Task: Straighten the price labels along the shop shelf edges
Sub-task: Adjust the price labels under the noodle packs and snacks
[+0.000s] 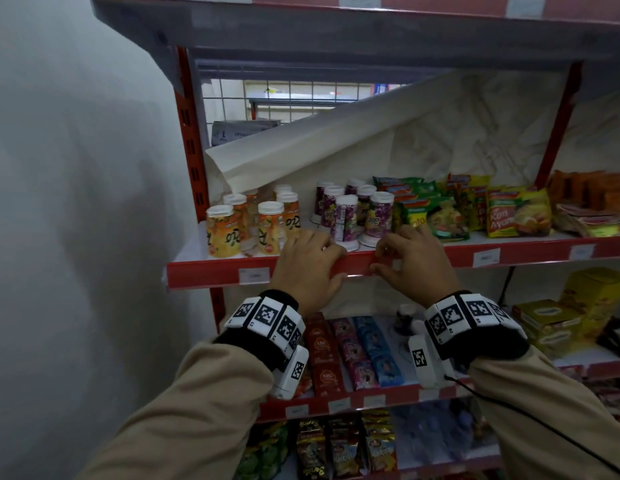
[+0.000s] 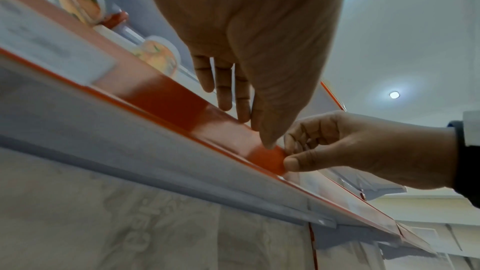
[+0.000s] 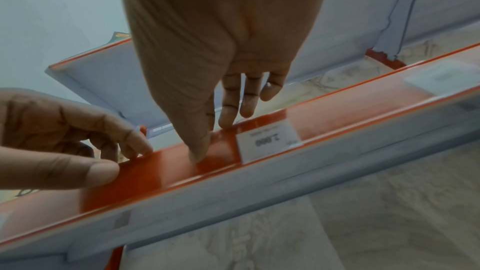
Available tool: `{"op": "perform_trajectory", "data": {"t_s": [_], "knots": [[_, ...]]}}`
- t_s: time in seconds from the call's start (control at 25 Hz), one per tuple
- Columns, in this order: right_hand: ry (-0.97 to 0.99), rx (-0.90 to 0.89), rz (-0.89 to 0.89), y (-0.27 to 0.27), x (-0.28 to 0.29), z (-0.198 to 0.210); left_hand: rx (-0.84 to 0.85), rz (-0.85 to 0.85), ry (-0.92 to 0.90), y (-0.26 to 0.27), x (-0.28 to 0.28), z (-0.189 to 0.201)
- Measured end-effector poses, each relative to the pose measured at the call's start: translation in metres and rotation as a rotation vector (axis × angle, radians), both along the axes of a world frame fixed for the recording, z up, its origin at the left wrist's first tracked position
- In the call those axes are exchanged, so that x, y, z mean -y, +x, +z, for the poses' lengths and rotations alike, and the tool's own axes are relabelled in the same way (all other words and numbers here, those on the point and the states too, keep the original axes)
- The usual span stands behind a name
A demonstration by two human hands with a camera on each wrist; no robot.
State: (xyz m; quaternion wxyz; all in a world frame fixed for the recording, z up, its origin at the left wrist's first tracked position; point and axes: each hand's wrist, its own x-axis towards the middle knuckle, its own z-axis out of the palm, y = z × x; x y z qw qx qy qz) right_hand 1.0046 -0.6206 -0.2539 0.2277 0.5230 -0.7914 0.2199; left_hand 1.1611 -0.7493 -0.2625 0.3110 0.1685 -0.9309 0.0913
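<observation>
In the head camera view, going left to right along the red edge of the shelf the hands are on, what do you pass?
Price label → left hand → right hand → second price label → third price label. Both hands rest on the red shelf edge strip.

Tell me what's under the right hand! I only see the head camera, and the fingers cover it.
Observer: A white price label sits in the red strip, just beside the thumb of the right hand, which pinches the strip.
Operator: What does it say?
Observer: It reads 2.000, upside down in the right wrist view.
Operator: Is the left hand holding it too?
Observer: No. The left hand pinches bare strip, apart from the label.
</observation>
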Motion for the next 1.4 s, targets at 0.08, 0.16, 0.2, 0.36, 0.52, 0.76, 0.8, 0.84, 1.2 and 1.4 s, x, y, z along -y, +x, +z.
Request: {"op": "perform_trajectory", "data": {"t_s": [0.08, 0.16, 0.2, 0.36, 0.52, 0.76, 0.8, 0.84, 1.2, 1.4], "knots": [[-0.027, 0.022, 0.036, -0.017, -0.009, -0.001, 0.009, -0.01, -0.015, -0.019, -0.014, -0.004], [-0.046, 0.027, 0.098, -0.029, -0.013, -0.002, 0.006, -0.006, -0.033, -0.034, -0.025, -0.006], [-0.046, 0.02, 0.124, -0.033, -0.014, -0.003, -0.003, -0.001, -0.035, -0.04, -0.029, -0.007], [-0.032, -0.002, 0.174, -0.04, -0.013, -0.009, -0.056, 0.036, 0.003, -0.054, -0.037, -0.006], [-0.019, -0.053, 0.221, -0.046, -0.017, -0.011, -0.122, 0.031, 0.024, -0.059, -0.041, -0.006], [0.031, -0.124, 0.243, -0.047, -0.016, -0.015, -0.195, 0.045, 0.018, -0.062, -0.047, -0.011], [0.027, -0.125, 0.24, -0.046, -0.015, -0.015, -0.199, 0.045, 0.013, -0.062, -0.047, -0.012], [0.025, -0.124, 0.238, -0.045, -0.015, -0.015, -0.202, 0.044, 0.007, -0.062, -0.048, -0.012], [0.129, -0.098, 0.232, -0.049, -0.015, -0.007, -0.24, 0.044, -0.001, -0.062, -0.05, -0.016], [-0.096, 0.251, 0.398, -0.06, -0.019, 0.006, -0.265, 0.005, 0.105, -0.063, -0.042, -0.018]]}}
